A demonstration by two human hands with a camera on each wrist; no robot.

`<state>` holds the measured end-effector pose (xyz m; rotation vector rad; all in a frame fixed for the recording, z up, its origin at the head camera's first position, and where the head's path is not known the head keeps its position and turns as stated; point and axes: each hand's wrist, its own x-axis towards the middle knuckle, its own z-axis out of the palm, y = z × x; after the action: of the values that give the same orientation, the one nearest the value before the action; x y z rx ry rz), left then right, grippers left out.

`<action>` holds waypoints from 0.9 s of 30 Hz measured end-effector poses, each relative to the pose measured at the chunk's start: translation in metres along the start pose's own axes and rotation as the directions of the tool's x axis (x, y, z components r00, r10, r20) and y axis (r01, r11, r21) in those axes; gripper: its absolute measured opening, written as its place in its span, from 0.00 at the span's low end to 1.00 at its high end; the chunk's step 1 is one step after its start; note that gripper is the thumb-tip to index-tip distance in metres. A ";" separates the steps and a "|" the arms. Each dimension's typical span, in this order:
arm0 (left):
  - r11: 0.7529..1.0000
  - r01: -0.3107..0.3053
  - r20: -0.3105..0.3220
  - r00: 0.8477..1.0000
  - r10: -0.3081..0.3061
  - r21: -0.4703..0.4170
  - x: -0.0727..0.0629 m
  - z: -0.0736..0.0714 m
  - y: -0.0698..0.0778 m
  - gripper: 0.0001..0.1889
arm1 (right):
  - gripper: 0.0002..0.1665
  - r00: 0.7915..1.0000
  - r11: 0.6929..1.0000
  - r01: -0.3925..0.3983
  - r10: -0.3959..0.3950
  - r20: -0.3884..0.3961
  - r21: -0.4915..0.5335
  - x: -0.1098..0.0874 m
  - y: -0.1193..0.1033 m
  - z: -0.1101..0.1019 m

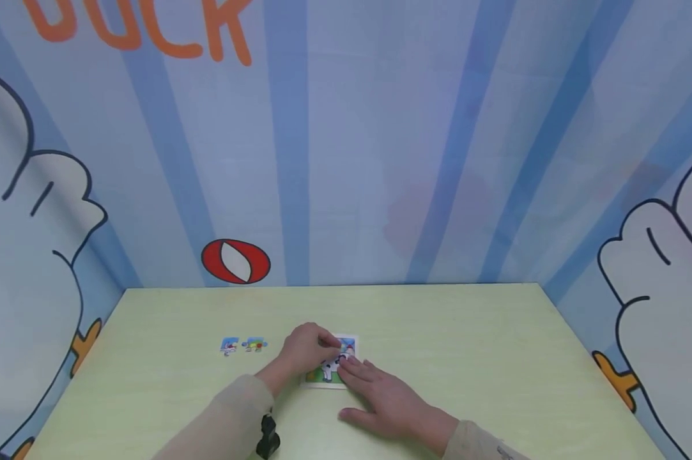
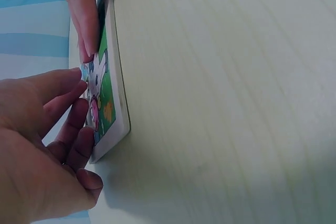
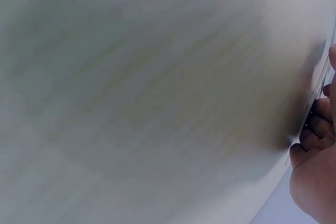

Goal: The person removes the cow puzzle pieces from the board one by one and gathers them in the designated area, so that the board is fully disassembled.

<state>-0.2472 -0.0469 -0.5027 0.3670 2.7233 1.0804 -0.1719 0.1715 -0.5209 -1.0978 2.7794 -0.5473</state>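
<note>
A small jigsaw puzzle (image 1: 328,377) with a white border and a black-and-white cow picture lies flat on the table. My left hand (image 1: 307,350) reaches over its upper left side, thumb and index finger pinching what looks like a puzzle piece at the surface; the fingers mostly hide it. In the left wrist view, the left hand's (image 2: 37,124) remaining fingers curl loosely beside the border. My right hand (image 1: 383,396) lies palm down, its extended fingertips resting on the puzzle's right part. Two loose puzzle pieces, one (image 1: 229,345) beside another (image 1: 255,344), lie left of the hands.
The pale wood-grain table (image 1: 466,338) extends around the puzzle and meets a blue striped backdrop (image 1: 346,160) at its far edge. Printed white cartoon figures cover the side panels. A black device (image 1: 268,437) hangs at the left wrist.
</note>
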 end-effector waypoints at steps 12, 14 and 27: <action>0.996 0.065 0.008 0.998 -0.065 -0.066 -0.006 -0.003 0.008 0.06 | 0.46 1.000 1.000 0.012 -0.012 -0.012 0.000 0.000 0.001 0.001; 0.994 0.082 0.008 0.997 -0.082 -0.078 -0.005 -0.002 0.008 0.06 | 0.46 1.000 1.000 0.014 -0.014 -0.015 0.003 0.000 0.001 0.001; 0.986 0.134 -0.057 0.989 -0.140 -0.097 -0.003 0.003 0.011 0.06 | 0.46 1.000 0.999 0.022 -0.023 -0.020 -0.023 0.001 0.002 0.001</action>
<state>-0.2417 -0.0383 -0.4964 0.1313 2.6945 1.1947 -0.1735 0.1719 -0.5230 -1.1360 2.8005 -0.5332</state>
